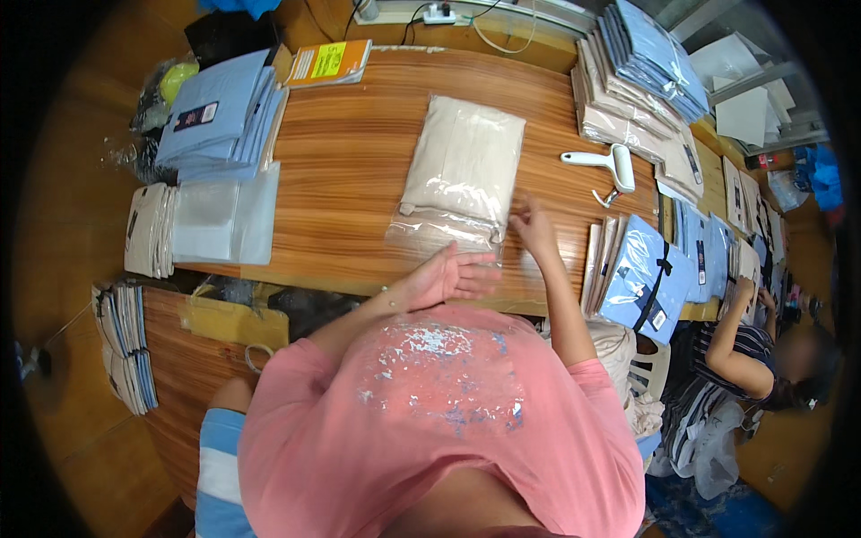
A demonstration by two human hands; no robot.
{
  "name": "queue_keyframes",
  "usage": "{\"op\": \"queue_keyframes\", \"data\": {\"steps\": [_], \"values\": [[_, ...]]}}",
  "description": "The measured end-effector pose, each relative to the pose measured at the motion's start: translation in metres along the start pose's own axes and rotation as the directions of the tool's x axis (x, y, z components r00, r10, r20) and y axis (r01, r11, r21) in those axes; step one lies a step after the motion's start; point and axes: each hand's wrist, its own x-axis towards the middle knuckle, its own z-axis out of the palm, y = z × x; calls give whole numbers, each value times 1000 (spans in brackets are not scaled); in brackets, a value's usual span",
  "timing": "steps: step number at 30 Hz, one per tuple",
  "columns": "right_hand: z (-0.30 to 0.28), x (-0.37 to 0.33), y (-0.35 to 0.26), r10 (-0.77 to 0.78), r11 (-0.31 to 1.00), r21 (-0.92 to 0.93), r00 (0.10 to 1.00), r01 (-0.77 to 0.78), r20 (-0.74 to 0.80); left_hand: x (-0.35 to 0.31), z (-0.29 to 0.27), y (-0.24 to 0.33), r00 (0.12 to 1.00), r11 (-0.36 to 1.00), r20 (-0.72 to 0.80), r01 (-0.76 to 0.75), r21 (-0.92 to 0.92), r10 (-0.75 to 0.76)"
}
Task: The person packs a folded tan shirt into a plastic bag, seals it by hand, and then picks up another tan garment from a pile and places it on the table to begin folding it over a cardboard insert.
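Head view: brown wood-grain bench [345,206]; a co-worker [737,363] at lower right; stacks [211,117] at upper left and right; at upper centre, a flat cream garment [465,161] in glossy clear film [426,235]. Left hand [439,280]: fingers slightly apart; right hand [536,229]: fingers curled, grip unclear.

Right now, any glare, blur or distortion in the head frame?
Head view: glints streak the clear bag flap near the left hand; head view: fisheye bows the back edge of the table, and black vignetting swallows the corners; head view: the co-worker's head at far right is blurred, while the nearby packs stay readable as shapes.
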Motion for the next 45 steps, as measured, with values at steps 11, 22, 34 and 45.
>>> {"op": "queue_keyframes", "data": {"steps": [11, 22, 34, 45], "values": [[69, -6, -13, -512, 452, -640, 768, 622, 385, -2, -71, 26, 872, -658, 231, 129, 742, 432], [65, 25, -26, -578, 503, -539, 727, 675, 371, 0, -78, 7, 855, -768, 275, 201, 608, 441], [60, 28, -32, -472, 476, -568, 740, 671, 478, 7, -68, 5, 867, -757, 227, 227, 613, 444], [73, 21, -38, -492, 371, -671, 749, 642, 444, 6, -68, 6, 872, -751, 208, 233, 618, 442]]}}
